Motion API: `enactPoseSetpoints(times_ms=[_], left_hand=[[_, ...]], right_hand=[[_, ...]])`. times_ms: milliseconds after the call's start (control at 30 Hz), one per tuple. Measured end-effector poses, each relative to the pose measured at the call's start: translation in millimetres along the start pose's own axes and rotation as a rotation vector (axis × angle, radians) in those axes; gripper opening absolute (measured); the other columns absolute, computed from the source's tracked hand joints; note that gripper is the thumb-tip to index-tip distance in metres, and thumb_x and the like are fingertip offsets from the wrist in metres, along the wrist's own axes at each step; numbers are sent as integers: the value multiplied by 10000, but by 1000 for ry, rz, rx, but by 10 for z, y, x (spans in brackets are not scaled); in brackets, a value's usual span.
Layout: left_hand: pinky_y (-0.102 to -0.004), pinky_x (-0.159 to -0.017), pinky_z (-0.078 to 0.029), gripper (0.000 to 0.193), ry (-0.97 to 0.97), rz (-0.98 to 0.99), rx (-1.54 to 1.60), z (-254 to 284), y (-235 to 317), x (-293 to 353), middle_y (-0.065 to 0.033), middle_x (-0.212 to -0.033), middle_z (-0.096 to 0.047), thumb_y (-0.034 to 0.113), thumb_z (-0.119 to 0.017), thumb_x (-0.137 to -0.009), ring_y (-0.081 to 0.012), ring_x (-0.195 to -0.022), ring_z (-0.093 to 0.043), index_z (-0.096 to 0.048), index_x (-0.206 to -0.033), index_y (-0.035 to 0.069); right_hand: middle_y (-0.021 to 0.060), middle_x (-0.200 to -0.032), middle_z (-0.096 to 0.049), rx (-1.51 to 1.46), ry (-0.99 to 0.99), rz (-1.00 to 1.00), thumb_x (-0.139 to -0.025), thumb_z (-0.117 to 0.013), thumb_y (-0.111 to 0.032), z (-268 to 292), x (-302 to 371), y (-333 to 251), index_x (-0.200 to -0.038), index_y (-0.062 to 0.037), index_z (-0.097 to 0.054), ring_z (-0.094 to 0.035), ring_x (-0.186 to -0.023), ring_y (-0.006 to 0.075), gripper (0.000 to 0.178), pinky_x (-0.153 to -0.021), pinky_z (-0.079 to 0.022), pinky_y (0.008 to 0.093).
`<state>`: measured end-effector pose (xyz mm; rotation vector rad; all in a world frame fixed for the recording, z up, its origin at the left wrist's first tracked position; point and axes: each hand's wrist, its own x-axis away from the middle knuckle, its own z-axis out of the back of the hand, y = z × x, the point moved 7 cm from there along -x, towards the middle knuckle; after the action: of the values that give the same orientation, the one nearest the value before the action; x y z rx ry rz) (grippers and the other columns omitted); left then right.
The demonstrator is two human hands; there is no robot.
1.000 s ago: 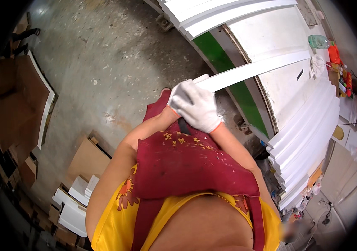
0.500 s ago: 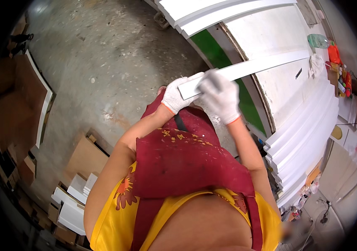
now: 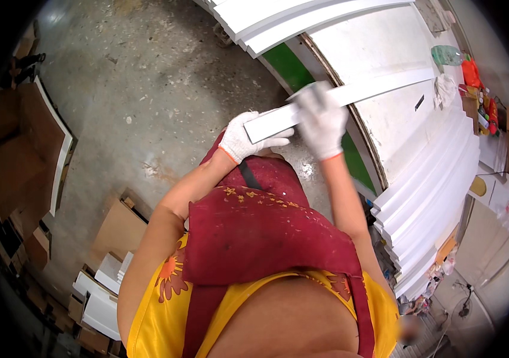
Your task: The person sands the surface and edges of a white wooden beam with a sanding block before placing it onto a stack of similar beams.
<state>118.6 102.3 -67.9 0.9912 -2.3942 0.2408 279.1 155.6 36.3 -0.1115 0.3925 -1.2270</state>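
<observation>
A: so how far along?
B: the desk [image 3: 380, 48] has stacked white strips [image 3: 430, 185] right and top, no idea which are done. the loose strip [image 3: 359, 93] looks partway through imo.
A: where's it sit?
B: around frame centre, slanting up-right onto the desk. left hand [image 3: 241, 138] grips its lower end from beneath; right hand [image 3: 326, 128] is over it, too blurry to tell its grip.

Stained grey floor [image 3: 165, 83], white-topped bench [image 3: 374, 51], pale wall [image 3: 502, 68] at right, perhaps brown furniture [image 3: 34, 140] at left
</observation>
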Motion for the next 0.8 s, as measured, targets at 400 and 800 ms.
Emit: enactPoseSetpoints(times_ms=[400, 800], left_hand=[[-262, -708, -533, 647, -257, -216, -845, -181, 418, 85, -174, -1115, -719, 266, -624, -950, -212, -839, -700, -461, -1481, -66], [-304, -658, -533, 388, -393, -518, -894, 551, 142, -371, -147, -1068, -688, 232, -465, -1042, -210, -851, -651, -572, -1343, 12]], right_hand=[[264, -1492, -491, -159, 320, -414, -897, -733, -324, 534, 110, 1621, -1365, -82, -655, -469, -1376, 387, 533, -1164, -348, 432], [165, -1333, -606, -60, -219, 88, -789, -722, -252, 156, -192, -769, -1133, -181, -734, -634, -1100, 336, 351, -911, -510, 421]])
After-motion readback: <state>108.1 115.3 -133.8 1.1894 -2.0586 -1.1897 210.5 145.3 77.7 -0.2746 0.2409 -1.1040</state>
